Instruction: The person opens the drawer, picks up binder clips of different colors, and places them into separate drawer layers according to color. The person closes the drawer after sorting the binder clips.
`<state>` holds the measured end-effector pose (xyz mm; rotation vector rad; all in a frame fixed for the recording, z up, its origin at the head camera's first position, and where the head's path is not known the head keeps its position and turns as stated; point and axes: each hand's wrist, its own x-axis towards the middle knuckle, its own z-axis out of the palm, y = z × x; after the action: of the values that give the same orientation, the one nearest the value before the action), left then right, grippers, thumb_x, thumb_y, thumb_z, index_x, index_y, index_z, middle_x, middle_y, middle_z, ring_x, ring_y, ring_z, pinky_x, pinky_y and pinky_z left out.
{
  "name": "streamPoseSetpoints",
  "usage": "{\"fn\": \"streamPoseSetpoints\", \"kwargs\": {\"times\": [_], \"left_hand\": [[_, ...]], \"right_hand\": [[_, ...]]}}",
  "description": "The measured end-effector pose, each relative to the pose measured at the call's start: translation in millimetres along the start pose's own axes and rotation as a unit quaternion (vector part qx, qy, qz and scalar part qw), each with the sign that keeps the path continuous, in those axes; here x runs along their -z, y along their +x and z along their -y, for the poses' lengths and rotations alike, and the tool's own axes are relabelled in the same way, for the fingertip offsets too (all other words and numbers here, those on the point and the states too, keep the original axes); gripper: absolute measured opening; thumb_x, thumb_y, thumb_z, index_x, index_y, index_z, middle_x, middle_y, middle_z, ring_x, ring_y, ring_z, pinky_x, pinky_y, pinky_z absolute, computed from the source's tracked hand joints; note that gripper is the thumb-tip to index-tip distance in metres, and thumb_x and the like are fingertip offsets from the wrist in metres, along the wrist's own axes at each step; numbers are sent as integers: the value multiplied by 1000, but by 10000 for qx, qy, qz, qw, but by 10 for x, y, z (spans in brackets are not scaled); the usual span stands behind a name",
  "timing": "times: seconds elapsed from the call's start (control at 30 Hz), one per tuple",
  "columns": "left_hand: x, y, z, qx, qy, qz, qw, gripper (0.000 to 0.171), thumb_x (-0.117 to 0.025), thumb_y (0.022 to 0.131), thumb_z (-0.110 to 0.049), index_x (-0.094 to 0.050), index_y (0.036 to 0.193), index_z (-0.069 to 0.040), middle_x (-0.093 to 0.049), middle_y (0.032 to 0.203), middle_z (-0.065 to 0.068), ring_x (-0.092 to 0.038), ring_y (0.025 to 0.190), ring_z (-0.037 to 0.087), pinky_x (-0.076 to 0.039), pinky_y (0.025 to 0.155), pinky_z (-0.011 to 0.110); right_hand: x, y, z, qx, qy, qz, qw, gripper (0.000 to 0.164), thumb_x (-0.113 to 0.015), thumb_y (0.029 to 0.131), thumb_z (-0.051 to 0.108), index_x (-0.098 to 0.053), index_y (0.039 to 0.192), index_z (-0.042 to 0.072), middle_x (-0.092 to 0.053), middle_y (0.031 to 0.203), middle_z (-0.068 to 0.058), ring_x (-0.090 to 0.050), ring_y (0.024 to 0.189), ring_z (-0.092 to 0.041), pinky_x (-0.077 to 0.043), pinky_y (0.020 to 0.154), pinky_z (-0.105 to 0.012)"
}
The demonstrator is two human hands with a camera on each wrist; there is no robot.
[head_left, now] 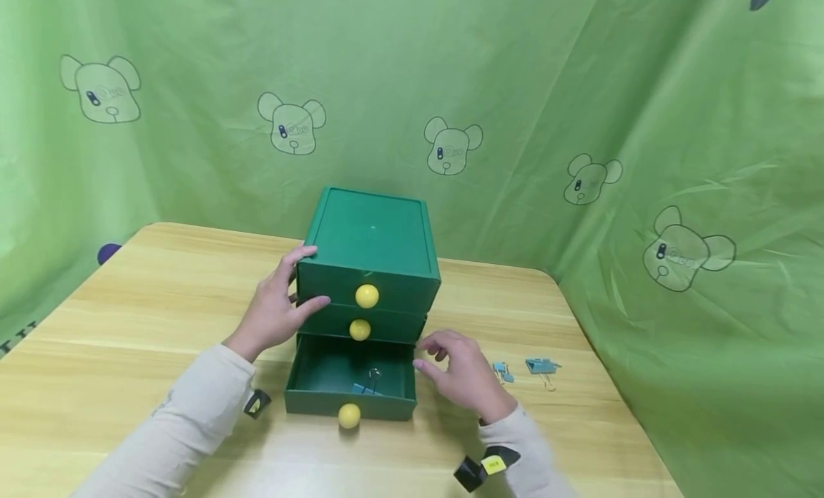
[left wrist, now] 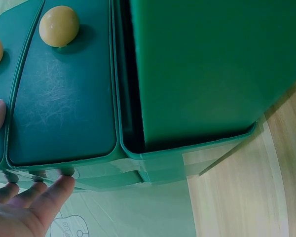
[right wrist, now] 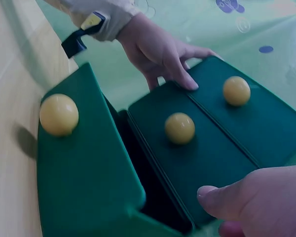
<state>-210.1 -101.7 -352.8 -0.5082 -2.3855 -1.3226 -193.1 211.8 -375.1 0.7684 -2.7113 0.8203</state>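
A green three-drawer cabinet (head_left: pixel 373 230) with round yellow knobs stands on the table, its bottom drawer (head_left: pixel 309 398) pulled out. Inside that drawer lies a blue binder clip (head_left: pixel 365 389) with wire handles. My left hand (head_left: pixel 273 308) holds the cabinet's left front corner, thumb on the front and fingers along the side, as the left wrist view also shows. My right hand (head_left: pixel 460 369) is beside the open drawer's right side, fingers loosely bent and holding nothing. In the right wrist view its thumb (right wrist: pixel 219 197) overlaps the middle drawer's front (right wrist: pixel 163 163).
To the right of my right hand lie small blue binder clips (head_left: pixel 503 372) and a larger blue binder clip (head_left: pixel 542 366). The wooden table (head_left: pixel 161 298) is bounded behind and at the right by a green curtain (head_left: pixel 386 69) printed with bear heads.
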Motion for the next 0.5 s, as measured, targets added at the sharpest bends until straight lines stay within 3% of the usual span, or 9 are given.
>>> {"fn": "streamPoseSetpoints", "kwargs": {"times": [0.2, 0.5], "left_hand": [[2, 6, 0, -2, -7, -18, 10000, 76, -74, 87, -11, -28, 146, -23, -20, 159, 14, -33, 134, 49, -48, 87, 59], [-3, 2, 12, -41, -18, -14, 10000, 76, -74, 87, -12, -28, 146, -23, -19, 159, 15, -34, 133, 50, -48, 87, 58]], "right_hand": [[78, -54, -225, -298, -278, -151, 9991, 19, -78, 83, 15, -68, 98, 7, -64, 88, -4, -60, 80, -18, -52, 71, -37], [218, -133, -569, -1146, -589, -261, 9913, 26, -75, 86, 22, -67, 107, 7, -65, 106, -9, -61, 94, -27, -52, 79, -45]]}}
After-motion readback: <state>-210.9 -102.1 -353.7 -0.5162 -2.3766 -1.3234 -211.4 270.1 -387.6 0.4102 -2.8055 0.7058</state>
